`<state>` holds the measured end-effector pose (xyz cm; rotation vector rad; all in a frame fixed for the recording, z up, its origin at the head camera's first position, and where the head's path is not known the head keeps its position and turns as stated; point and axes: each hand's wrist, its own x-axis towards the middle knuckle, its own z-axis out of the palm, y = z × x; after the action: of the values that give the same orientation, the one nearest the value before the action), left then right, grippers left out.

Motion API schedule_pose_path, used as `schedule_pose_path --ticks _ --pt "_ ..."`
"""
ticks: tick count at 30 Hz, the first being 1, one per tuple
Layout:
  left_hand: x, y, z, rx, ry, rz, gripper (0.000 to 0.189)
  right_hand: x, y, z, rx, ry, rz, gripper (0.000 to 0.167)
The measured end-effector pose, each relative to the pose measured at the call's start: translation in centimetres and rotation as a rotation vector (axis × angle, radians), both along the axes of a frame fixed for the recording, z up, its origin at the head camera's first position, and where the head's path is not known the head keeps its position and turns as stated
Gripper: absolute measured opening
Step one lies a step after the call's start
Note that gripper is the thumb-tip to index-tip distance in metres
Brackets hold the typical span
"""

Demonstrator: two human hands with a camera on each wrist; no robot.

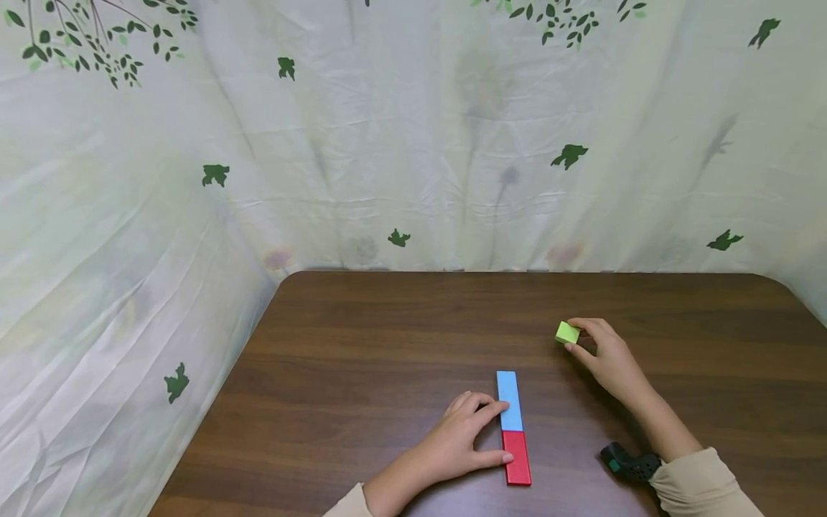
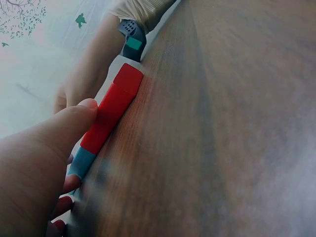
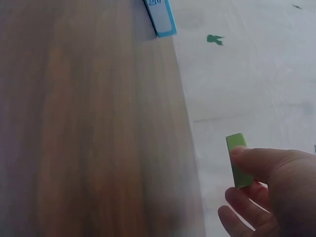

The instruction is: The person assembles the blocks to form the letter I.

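A light blue block and a red block lie end to end in a line on the brown table. Beside them is my left hand, its index fingertip on the blue block and its thumb on the red one. In the left wrist view the thumb rests against the red block, with the blue block beyond it. My right hand pinches a small light green block between thumb and fingers, farther back and to the right. The green block stands out clearly in the right wrist view.
The wooden table ends at a back edge against a pale curtain with leaf and bird prints. A black wrist device sits by the right sleeve. At the top of the right wrist view is a white box with blue edging.
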<state>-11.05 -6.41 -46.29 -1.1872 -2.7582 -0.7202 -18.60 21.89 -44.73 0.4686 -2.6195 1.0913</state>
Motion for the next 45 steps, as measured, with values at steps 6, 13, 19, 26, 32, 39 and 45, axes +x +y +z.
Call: schedule_pose_path --ticks 6,13,19,26,32,39,45 --pt "0.0 0.0 0.1 -0.002 -0.002 0.003 0.065 -0.5 -1.1 -0.2 -0.003 0.012 0.021 0.039" --pt "0.0 0.0 0.1 -0.005 -0.010 0.003 0.065 -0.7 -2.2 -0.2 -0.004 -0.003 0.041 0.040" --pt "0.0 0.0 0.1 -0.007 -0.013 0.003 0.065 -0.7 -3.2 -0.3 0.000 -0.003 0.058 0.038" --pt "-0.1 0.0 0.1 -0.007 -0.010 -0.002 0.064 -0.8 -4.2 -0.5 -0.008 -0.003 0.083 0.038" --pt "-0.1 0.0 0.1 -0.002 0.003 -0.008 0.065 -0.9 -4.9 -0.7 -0.005 -0.005 0.088 0.037" --pt "-0.1 -0.1 0.0 -0.001 0.005 -0.010 0.065 -1.1 -5.6 -1.0 -0.014 -0.016 0.108 0.036" --pt "-0.1 -0.1 -0.1 -0.006 -0.002 -0.009 0.065 -1.2 -6.0 -1.3 -0.015 -0.040 0.120 0.036"
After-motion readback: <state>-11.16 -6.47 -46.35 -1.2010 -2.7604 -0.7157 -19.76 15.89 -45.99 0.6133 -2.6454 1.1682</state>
